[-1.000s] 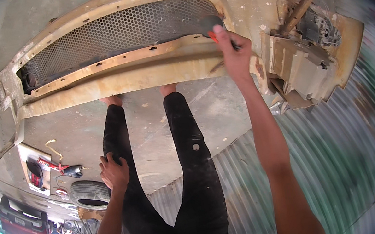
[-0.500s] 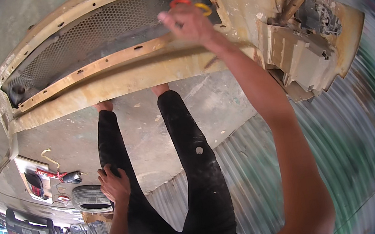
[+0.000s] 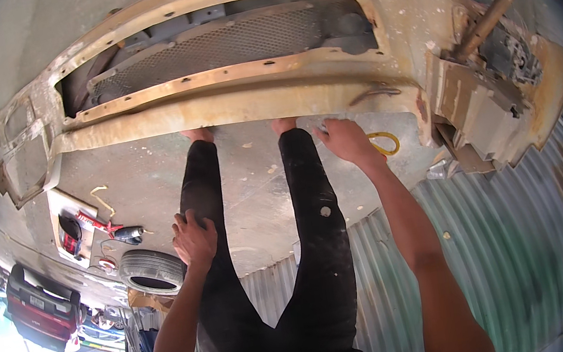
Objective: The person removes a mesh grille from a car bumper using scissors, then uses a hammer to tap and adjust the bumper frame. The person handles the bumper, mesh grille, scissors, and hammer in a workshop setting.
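A worn beige bumper (image 3: 235, 110) lies across the upper view, with a metal mesh panel (image 3: 204, 49) sitting askew in its long opening and a dark gap above the mesh. My right hand (image 3: 343, 139) is just below the bumper's lower lip, right of my right foot, closed on a tool with a yellow loop handle (image 3: 386, 138); its working end is hidden. My left hand (image 3: 193, 234) rests on the black trousers over my left thigh, fingers apart and slightly bent.
A tyre (image 3: 150, 261) and a board (image 3: 67, 215) with red tools lie at the left on the concrete floor (image 3: 253, 180). A dark red car (image 3: 42, 303) stands farther off. Corrugated sheeting (image 3: 507, 222) spans the lower right; a post (image 3: 485, 25) pokes from the bumper's right end.
My right hand has come down off the mesh to below the bumper, still holding the tool. The mesh now sits lower and askew, with a gap above it. My left hand stays on my thigh.
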Motion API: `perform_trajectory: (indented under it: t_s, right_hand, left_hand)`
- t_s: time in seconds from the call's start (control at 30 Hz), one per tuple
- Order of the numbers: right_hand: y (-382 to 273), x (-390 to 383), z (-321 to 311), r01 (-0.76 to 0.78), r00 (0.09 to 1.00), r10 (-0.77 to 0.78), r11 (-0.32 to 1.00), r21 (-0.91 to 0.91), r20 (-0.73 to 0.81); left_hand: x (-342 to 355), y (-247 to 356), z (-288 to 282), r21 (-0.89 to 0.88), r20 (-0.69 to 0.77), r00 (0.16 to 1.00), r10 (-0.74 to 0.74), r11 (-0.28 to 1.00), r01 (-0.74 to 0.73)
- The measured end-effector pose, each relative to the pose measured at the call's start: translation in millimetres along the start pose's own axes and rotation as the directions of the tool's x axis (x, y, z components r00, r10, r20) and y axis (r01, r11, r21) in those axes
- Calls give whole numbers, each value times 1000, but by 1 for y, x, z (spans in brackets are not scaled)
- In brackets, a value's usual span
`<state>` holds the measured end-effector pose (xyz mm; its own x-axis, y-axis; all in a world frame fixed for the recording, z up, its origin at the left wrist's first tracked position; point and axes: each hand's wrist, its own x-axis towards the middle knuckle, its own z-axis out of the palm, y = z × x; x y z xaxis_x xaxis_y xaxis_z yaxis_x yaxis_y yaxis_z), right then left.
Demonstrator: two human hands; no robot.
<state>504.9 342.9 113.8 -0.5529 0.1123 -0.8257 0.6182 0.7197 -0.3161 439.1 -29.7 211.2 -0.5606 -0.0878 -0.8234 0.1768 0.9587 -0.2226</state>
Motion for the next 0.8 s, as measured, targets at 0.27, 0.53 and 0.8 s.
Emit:
perform_trajectory:
  t_s: [0.27,0.53,0.8]
  right_hand:
    - [-42,-108,98,-48,999,48,997,58,3]
    - [-120,-186,147,-79,935,152,970,228,-320]
    - [-123,-160,181,-76,946,140,973,220,-293]
  left_hand:
    - [5,-30,7,-75,39,999,5,997,-2]
    - [136,-47,-51,-368,-461,859,222,833,-412]
    - [441,3,-138,280,-232,920,315,928,-247]
